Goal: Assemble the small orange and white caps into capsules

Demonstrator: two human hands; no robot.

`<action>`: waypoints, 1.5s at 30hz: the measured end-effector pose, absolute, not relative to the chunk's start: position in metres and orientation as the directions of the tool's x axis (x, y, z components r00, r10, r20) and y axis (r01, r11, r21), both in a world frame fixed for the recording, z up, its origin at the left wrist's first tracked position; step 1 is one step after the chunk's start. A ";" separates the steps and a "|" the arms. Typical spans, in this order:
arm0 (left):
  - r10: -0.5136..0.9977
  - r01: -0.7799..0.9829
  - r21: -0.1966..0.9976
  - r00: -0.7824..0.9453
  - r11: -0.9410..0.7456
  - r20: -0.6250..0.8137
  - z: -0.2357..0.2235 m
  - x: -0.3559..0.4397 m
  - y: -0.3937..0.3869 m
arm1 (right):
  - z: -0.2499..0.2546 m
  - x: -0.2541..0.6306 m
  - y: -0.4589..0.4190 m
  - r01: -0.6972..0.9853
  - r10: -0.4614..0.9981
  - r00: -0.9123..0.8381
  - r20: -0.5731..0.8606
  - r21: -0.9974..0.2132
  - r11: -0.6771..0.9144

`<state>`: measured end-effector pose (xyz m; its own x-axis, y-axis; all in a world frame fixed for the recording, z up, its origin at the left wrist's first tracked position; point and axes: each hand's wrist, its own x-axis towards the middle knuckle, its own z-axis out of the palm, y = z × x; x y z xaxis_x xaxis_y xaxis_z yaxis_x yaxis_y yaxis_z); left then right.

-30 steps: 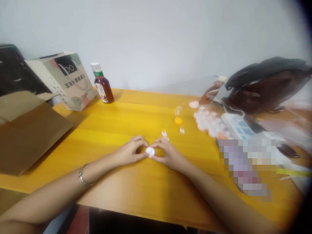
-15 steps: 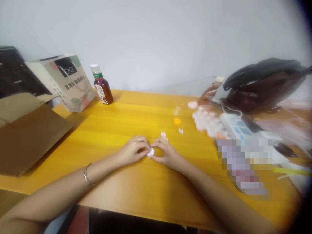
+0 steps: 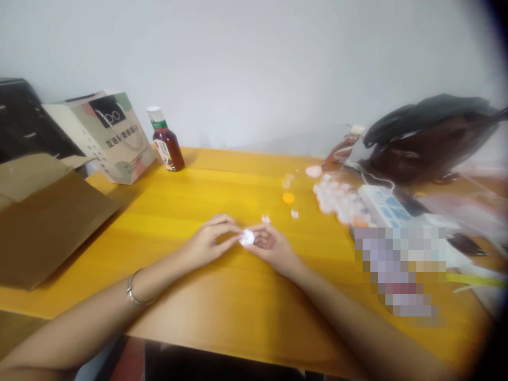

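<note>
A small, round white piece (image 3: 247, 238) is pinched between my two hands above the table (image 3: 206, 312); its exact kind is too blurred to tell. My left hand (image 3: 216, 238) grips its left edge with thumb and fingertips, and a silver bracelet (image 3: 133, 292) circles that wrist. My right hand (image 3: 275, 247) holds the opposite side, its fingers curled behind the piece. Just beyond the hands lie two small whitish bits (image 3: 265, 219), one further right. An orange disc (image 3: 288, 198) rests past them, with a clear small piece (image 3: 288, 181) behind it.
On the left stand an open cardboard box (image 3: 59, 222), a printed paper bag (image 3: 123, 140) and a dark red drink bottle (image 3: 169, 145). To the right are a cluster of pale round pieces (image 3: 337, 198), a power strip (image 3: 384, 203), a brown bottle (image 3: 343, 151) and a dark bag (image 3: 428, 140).
The white piece has turned, so more of its round face shows. My left hand has shifted slightly left and up, and my right hand has rotated, showing its curled fingers.
</note>
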<state>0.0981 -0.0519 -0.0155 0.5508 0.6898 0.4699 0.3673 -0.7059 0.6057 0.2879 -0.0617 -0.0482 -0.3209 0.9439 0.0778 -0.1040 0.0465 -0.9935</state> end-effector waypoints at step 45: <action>0.873 0.670 0.560 0.399 -0.487 0.282 -0.018 0.110 -0.061 | -0.050 0.279 -0.070 -0.092 0.977 -0.209 0.036 -0.996 0.017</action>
